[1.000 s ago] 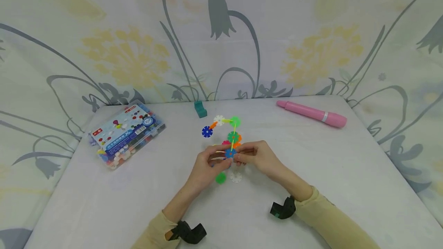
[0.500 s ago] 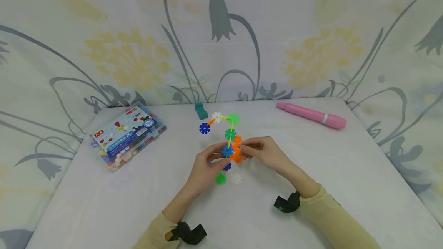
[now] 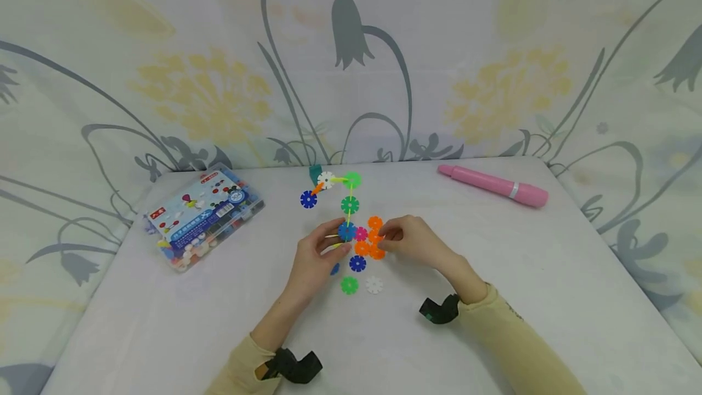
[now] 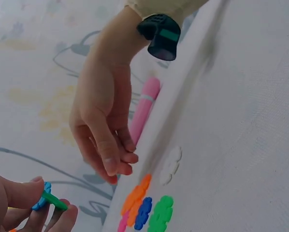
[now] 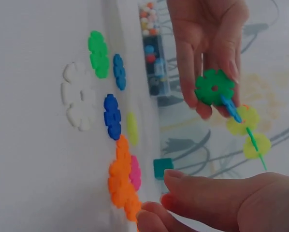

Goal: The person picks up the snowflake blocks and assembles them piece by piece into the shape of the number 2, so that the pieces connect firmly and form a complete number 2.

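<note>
A floral backdrop (image 3: 230, 35) is hanging at the far side, and a white-covered table (image 3: 521, 285) is spreading out before it. On the far left, a clear plastic box (image 3: 203, 215) with a printed label is lying at a slant, small coloured pieces showing inside. On the far right, a pink tube (image 3: 493, 185) with a silver band is lying obliquely. Near the centre, the left hand (image 3: 311, 259) is pinching the near end of a chain of discs (image 3: 350, 205) between thumb and fingers, raising it above the table. The right hand (image 3: 414, 239) is hovering by some orange discs (image 3: 374, 237), its loosely bent fingers holding nothing; whether the fingertips are touching the discs is unclear. A teal block (image 3: 314, 174) is standing at the far edge. Smaller still, a pink disc (image 3: 361, 234) is lying beside the orange ones, while a dark blue disc (image 3: 358, 263), a green disc (image 3: 349, 285) and a white disc (image 3: 374, 285) are lying nearer.
</note>
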